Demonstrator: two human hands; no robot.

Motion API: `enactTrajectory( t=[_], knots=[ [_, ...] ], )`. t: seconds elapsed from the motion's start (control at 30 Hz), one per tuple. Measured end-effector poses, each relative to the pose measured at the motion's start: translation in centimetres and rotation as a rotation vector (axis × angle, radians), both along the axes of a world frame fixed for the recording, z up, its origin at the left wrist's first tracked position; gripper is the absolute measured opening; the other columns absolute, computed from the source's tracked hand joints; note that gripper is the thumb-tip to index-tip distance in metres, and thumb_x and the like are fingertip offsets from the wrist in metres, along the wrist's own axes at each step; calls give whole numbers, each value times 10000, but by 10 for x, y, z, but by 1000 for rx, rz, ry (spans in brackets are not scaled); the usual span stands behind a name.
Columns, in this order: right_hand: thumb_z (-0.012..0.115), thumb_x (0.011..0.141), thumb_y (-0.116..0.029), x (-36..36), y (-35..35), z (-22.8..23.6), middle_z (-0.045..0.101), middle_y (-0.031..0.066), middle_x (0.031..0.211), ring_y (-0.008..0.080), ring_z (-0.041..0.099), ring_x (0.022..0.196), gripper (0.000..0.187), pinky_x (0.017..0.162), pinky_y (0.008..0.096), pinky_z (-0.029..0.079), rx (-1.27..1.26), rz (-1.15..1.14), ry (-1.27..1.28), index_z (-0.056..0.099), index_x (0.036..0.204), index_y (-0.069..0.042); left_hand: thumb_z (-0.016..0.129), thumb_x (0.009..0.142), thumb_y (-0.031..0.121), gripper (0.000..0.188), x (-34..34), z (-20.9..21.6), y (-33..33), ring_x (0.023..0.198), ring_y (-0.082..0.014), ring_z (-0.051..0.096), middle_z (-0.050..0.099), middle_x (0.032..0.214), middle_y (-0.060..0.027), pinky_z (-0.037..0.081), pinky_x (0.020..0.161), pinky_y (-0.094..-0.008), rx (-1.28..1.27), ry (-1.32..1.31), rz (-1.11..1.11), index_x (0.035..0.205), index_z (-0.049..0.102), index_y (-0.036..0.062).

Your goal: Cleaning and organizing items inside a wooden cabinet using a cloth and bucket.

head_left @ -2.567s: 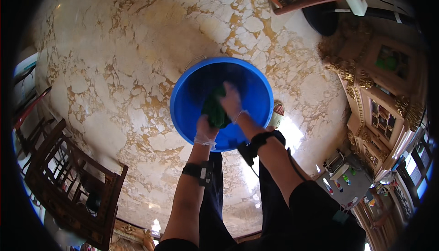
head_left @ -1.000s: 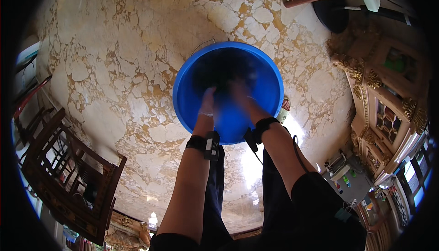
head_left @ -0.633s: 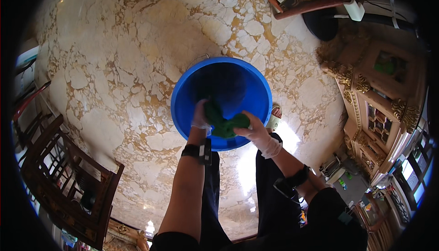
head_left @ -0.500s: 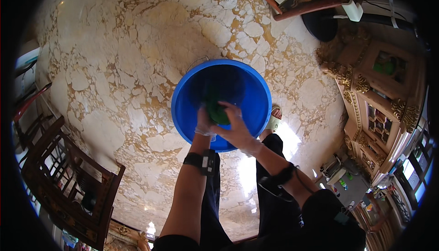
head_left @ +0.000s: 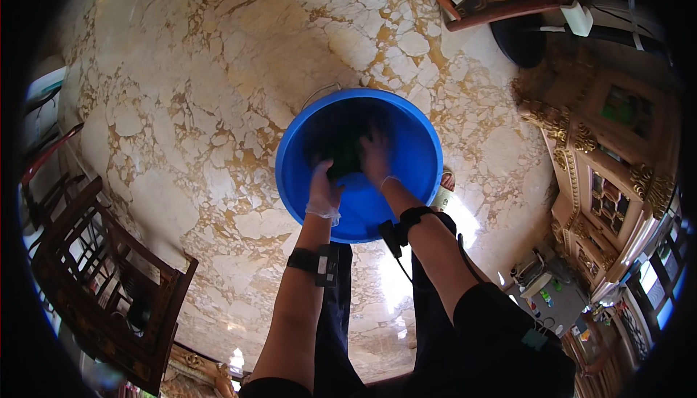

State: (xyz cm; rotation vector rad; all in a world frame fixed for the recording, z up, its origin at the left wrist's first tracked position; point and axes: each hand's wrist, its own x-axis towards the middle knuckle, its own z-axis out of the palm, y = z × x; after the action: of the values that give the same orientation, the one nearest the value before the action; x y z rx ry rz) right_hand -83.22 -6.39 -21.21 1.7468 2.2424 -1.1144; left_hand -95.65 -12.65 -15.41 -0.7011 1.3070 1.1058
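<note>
A round blue bucket [head_left: 287, 193] stands on the floor in front of me, with both my hands down inside it. Low in it lies a dark green bundle [head_left: 344, 160], soft-looking like a wet cloth; shadow and blur hide its outline. My left hand [head_left: 324, 183], in a thin clear glove, is at the bundle's near left side, thumb up and the other fingers hidden. On the bundle's right is my right hand [head_left: 375, 160], its fingers smeared by motion. Whether either hand grips the bundle I cannot tell. Black straps with small devices circle both forearms.
Marbled tile floor [head_left: 203, 108] surrounds the bucket. My sandalled foot [head_left: 446, 189] is close by its right side. Dark wooden chairs [head_left: 116, 289] stand at the left, a carved cabinet [head_left: 602, 173] at the right. A reddish wooden chair [head_left: 501, 18] is at the far right.
My hands have moved apart and deeper into the bucket; before, they were close together around the green bundle. The right hand has gone farther from me. The view has shifted slightly.
</note>
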Motion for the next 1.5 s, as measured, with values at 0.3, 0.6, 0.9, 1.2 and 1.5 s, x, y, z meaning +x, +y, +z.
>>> enactTrajectory(
  t=[0.3, 0.6, 0.9, 1.2, 1.5],
  knots=[
    [626, 769, -89, 14, 36, 40, 593, 161, 1135, 283, 564, 1046, 431, 917, 334, 437, -535, 12, 240, 546, 1185, -9, 564, 865, 296, 399, 8, 1, 9, 1153, -287, 490, 573, 1177, -82, 301, 999, -555, 204, -287, 22, 1228, 528, 137],
    [758, 676, -59, 52, 55, 204, 616, 35, 1013, 150, 587, 940, 508, 833, 280, 462, -963, 97, 691, 545, 1133, -2, 595, 861, 210, 342, -2, 37, -31, 908, -201, 643, 663, 1020, -92, 480, 837, -265, 453, -301, -145, 1126, 586, -6],
    [564, 913, -341, 15, 15, 161, 609, 85, 1096, 221, 553, 1081, 420, 975, 362, 421, -1054, -1019, 1140, 503, 1243, -87, 361, 965, 459, 534, 26, 150, -6, 1153, -267, 534, 532, 1285, -119, 427, 970, -450, 510, -620, 425, 1286, 473, 47],
    [681, 800, -305, -6, 41, 144, 628, 115, 1052, 256, 628, 922, 417, 808, 367, 521, -1222, -812, 841, 572, 1113, -52, 616, 863, 365, 510, 26, 146, -24, 1055, -211, 572, 583, 1168, -76, 474, 902, -373, 506, -404, 222, 1252, 484, 62],
    [755, 617, -197, -58, 55, 161, 637, 155, 915, 301, 635, 882, 457, 770, 378, 498, -344, 70, 116, 592, 1020, -59, 785, 663, 105, 622, 30, 93, -7, 997, -216, 604, 593, 1122, -103, 489, 848, -316, 532, 407, -612, 1194, 471, 20]
  ],
)
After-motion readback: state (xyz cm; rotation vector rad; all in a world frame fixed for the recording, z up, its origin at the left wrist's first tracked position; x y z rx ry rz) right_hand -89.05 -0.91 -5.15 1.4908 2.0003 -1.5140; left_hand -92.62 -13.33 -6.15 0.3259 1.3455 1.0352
